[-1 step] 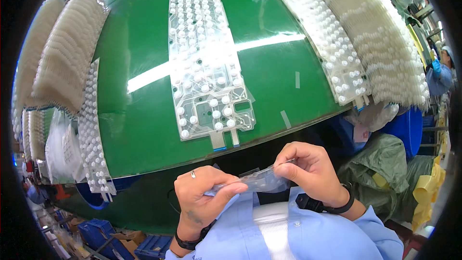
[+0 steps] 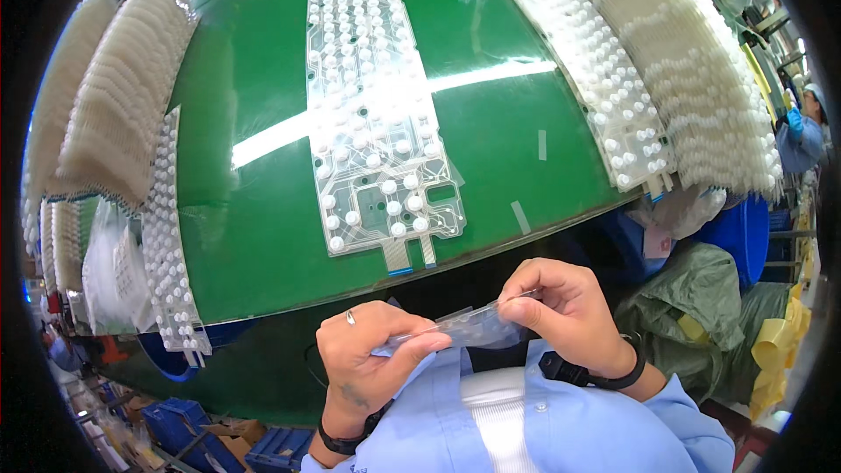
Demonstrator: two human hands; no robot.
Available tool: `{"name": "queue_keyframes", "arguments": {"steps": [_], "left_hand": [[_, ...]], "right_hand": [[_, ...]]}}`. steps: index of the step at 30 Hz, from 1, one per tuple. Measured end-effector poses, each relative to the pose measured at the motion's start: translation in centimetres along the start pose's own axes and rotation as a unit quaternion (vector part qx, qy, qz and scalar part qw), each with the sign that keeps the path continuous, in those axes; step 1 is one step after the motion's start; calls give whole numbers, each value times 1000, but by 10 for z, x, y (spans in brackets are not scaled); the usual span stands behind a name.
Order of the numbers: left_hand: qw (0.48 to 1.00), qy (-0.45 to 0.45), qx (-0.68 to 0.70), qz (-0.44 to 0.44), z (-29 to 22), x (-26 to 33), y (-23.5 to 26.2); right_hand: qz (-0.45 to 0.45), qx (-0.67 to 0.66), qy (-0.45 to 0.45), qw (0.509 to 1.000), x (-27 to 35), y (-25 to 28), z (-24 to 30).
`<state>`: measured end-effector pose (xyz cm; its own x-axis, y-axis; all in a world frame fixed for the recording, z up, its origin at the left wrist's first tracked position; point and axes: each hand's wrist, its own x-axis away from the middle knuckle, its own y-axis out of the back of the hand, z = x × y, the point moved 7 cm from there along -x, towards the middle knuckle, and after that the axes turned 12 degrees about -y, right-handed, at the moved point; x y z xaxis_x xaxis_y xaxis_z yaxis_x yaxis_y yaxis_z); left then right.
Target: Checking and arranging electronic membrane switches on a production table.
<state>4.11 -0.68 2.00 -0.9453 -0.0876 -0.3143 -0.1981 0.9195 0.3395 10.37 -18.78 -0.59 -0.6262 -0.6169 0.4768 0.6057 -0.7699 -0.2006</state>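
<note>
My left hand [image 2: 368,350] and my right hand [image 2: 565,307] pinch the two ends of a small clear plastic sheet [image 2: 482,330] between thumb and fingers. They hold it in front of my chest, just off the table's near edge. It bends between the hands, and its exact kind cannot be made out. Beyond them, a clear keyboard membrane [image 2: 372,162] with rows of white rubber domes lies flat on the green table [image 2: 499,158]. Its two flat tails point toward me, near the table edge. Neither hand touches this membrane.
Stacked membranes fan out in a left pile [image 2: 127,96] and a right pile [image 2: 679,70]. Single dome sheets lie beside both. Below right are a blue bin [image 2: 745,241] and a green plastic bag [image 2: 692,298]; blue crates [image 2: 180,429] stand lower left. Another person [image 2: 802,140] is at far right.
</note>
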Motion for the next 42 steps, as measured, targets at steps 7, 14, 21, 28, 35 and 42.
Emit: {"name": "queue_keyframes", "arguments": {"steps": [7,14,21,28,35,42], "left_hand": [[996,-73,-54,-11,-9,-7,5],[994,-11,-109,5,-2,-12,12],[946,-149,-238,159,13,-49,21],[950,-117,-230,179,7,-37,-30],[944,-101,-247,192,14,-31,-32],[939,-82,-269,195,18,-29,-31]], "right_hand": [[-119,128,137,975,8,3,33],[-145,231,265,925,16,4,57],[-138,21,105,985,-15,44,43],[-200,108,71,971,-33,59,50],[-235,242,60,940,-56,47,63],[-257,292,56,920,-63,45,62]]}}
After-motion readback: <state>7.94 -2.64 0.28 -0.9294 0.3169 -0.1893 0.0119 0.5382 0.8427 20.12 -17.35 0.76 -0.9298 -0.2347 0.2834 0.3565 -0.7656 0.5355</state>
